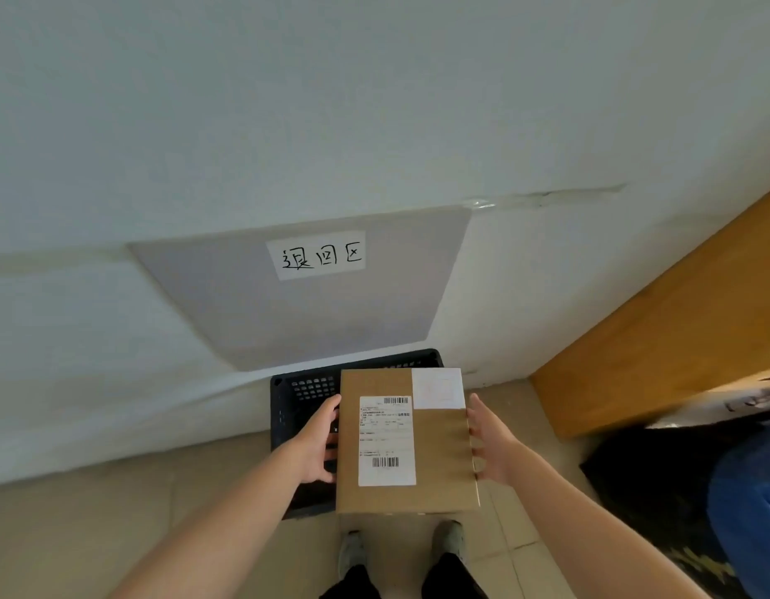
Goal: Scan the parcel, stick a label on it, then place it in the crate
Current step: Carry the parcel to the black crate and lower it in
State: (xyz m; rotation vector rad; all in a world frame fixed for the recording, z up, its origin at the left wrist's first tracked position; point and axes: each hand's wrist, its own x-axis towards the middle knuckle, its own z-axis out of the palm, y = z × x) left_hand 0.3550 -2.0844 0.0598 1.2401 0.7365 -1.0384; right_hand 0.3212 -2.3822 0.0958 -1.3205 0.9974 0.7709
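I hold a flat brown cardboard parcel (439,460) level between both hands, above a black slatted plastic crate (303,389) that stands on the floor against the wall. My left hand (316,440) grips the parcel's left edge and my right hand (491,440) grips its right edge. On top of the parcel are a long white shipping label with barcodes (386,440) and a square white label (438,388) at the far right corner. The parcel hides most of the crate's inside.
A grey sheet with a handwritten paper sign (317,255) is taped to the white wall above the crate. A wooden cabinet (659,339) stands at the right. Dark and blue bags (698,490) lie on the tiled floor at lower right. My feet (400,551) are just behind the crate.
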